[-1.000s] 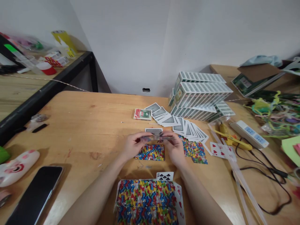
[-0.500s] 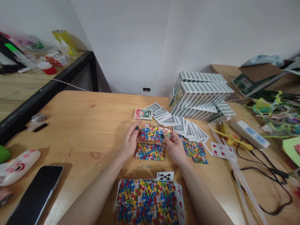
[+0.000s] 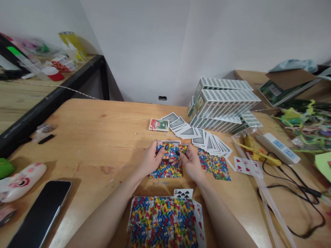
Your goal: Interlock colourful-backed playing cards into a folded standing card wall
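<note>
Starting at the left, we see a flat black phone in a clear case (image 3: 41, 213) lying on the pale wooden worktop (image 3: 103, 120), likely set aside so the middle is free for handwork. Next comes our left hand (image 3: 151, 160), pinching the left end of a glossy, multicoloured patterned strip (image 3: 172, 150), its thumb on the near face and its fingers mostly hidden behind. A red-and-green card box (image 3: 158, 125) lies flat beyond. Nearest us rests a large panel in the same bright pattern (image 3: 162, 217), playing cards jutting from its edges, perhaps as tabs. Under the held strip, a matching patterned rectangle (image 3: 168, 170) lies flat, probably kept close for comparing.

Our right hand (image 3: 192, 163) pinches the strip's other end, thumb in front; gripping both ends probably keeps the thin piece level and lets us press or bend it evenly. Past it, loose grey-backed playing cards (image 3: 212, 143) spread out overlapping, seemingly so single ones lift easily, with more patterned pieces (image 3: 219, 165) just nearer us. Green-and-white striped cartons (image 3: 229, 103) stand stacked behind, and a yellow tool (image 3: 261, 155) sits beside a white power strip (image 3: 279, 146), perhaps for short cable reach.
</note>
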Demonstrator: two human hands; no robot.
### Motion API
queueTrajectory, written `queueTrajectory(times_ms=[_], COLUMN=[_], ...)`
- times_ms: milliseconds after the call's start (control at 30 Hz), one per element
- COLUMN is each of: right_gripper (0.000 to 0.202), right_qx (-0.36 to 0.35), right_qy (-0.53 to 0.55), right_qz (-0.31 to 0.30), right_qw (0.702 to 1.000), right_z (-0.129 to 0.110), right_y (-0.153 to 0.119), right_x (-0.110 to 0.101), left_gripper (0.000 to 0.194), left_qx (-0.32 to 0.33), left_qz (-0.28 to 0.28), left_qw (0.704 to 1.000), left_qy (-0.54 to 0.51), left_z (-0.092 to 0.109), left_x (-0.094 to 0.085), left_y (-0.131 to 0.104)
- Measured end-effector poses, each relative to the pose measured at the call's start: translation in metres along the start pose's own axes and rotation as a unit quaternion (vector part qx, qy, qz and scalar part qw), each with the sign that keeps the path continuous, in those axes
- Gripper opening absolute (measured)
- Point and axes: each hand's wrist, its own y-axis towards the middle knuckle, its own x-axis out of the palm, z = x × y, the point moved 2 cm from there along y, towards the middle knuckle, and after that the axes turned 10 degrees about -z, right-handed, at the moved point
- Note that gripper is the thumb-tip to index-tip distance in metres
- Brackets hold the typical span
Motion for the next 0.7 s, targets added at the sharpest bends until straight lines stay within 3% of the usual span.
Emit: queueTrajectory(times_ms=[233,367,467,533,633,700], right_gripper=[0.021,0.023,0.025,0.025,0.025,0.025], right_qx=[0.019,0.002,-0.054,-0.077,-0.072,-0.052], right_qy=[-0.067,-0.032,0.042,0.099,0.174,0.196], right_qz=[-0.001,-0.007,0.06,0.109,0.166,0.185], right_qw=[0.998,0.999,0.996,0.986,0.968,0.962], right_z=[-0.001,-0.003,-0.006,-0.009,-0.011,-0.011], right_y=[-0.004,-0.003,-0.001,0.0,0.0,-0.001], right_x=[0.005,0.003,-0.008,-0.018,-0.03,-0.034], left_gripper=[0.015,0.022,0.026,0.025,0.026,0.03], left_qx=[0.006,-0.027,-0.003,0.023,0.063,0.093], left_qz=[-0.003,-0.053,-0.1,-0.101,-0.106,-0.163], left_qw=[1.0,0.996,0.984,0.981,0.987,0.982], left_qy=[0.0,-0.073,-0.149,-0.163,-0.1,0.01], left_z=[0.004,-0.001,-0.003,-0.003,0.002,0.009], left_x=[0.004,0.004,-0.002,-0.01,-0.019,-0.02], left_y=[-0.001,-0.001,0.001,0.002,0.001,0.0])
